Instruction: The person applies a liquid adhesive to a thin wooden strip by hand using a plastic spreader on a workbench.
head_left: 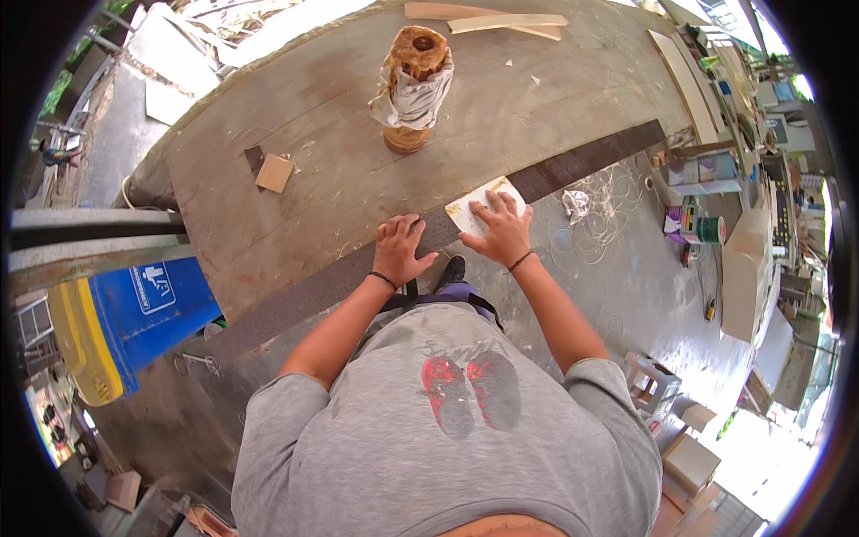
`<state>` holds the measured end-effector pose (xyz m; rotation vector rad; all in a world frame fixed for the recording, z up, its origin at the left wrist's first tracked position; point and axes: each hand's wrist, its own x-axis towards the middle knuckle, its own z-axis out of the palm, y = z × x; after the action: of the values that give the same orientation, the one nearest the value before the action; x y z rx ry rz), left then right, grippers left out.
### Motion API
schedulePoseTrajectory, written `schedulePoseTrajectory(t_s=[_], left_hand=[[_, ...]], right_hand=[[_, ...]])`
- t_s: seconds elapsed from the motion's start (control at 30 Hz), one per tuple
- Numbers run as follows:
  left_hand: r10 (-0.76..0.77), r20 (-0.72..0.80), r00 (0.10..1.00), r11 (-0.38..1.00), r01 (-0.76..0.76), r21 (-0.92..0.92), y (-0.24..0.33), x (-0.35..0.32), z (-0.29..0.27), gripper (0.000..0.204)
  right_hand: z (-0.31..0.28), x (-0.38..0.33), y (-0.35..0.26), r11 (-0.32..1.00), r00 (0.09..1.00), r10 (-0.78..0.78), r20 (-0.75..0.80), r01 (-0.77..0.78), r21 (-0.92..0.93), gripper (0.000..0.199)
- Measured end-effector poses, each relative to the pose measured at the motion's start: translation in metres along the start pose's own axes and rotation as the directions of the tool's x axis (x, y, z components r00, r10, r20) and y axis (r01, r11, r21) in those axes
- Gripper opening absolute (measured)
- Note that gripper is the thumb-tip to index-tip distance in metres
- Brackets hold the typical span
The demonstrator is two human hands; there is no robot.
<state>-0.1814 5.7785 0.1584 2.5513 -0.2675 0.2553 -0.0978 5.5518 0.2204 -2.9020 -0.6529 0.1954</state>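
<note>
A long dark brown strip (586,163) lies slantwise along the near edge of the wooden table (331,125). My left hand (400,249) rests on this strip, palm down, fingers stretched and holding nothing. Farther right, my right hand (501,231) grips a white, roughly square pad (463,213) with yellowish stains, its fingers spread over the top and thumb at the near side. The pad sits flat on the strip; its underside is hidden. Beyond the hands stands a brown-crusted container (407,139) with a whitish cloth (420,97) wrapped around it.
A small tan square (275,174) lies left on the table, beside a dark scrap (254,159). Thin wood strips (508,21) lie at the far edge. A blue bin (165,300) with a yellow lid stands left. Tangled string (608,224) and a green tin (710,231) are at right.
</note>
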Motion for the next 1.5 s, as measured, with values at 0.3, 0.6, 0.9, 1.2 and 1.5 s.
schedulePoseTrajectory(t_s=[0.3, 0.6, 0.9, 1.2, 1.5], left_hand=[[0.014, 0.008, 1.000, 1.000, -0.014, -0.002, -0.005, 0.000, -0.002, 0.062], [0.014, 0.011, 1.000, 1.000, -0.014, -0.020, -0.005, 0.003, -0.002, 0.063], [0.014, 0.012, 1.000, 1.000, -0.014, -0.012, -0.005, 0.001, -0.001, 0.063], [0.022, 0.010, 1.000, 1.000, -0.022, -0.009, -0.005, 0.001, 0.002, 0.064], [-0.048, 0.033, 0.998, 0.999, 0.048, -0.011, -0.016, -0.021, -0.032, 0.082]], right_hand=[[-0.014, -0.002, -0.010, 0.996, 0.987, 0.090, 0.133, -0.089, -0.013, 0.067], [0.008, -0.002, -0.008, 0.995, 0.997, 0.074, 0.008, -0.073, -0.062, 0.067], [-0.014, 0.006, -0.010, 0.989, 0.981, 0.137, 0.140, -0.128, -0.072, 0.064], [-0.028, -0.044, 0.015, 0.970, 0.897, 0.230, 0.377, -0.181, -0.161, 0.062], [-0.012, -0.068, -0.053, 0.977, 0.989, 0.122, -0.082, -0.105, 0.188, 0.060]])
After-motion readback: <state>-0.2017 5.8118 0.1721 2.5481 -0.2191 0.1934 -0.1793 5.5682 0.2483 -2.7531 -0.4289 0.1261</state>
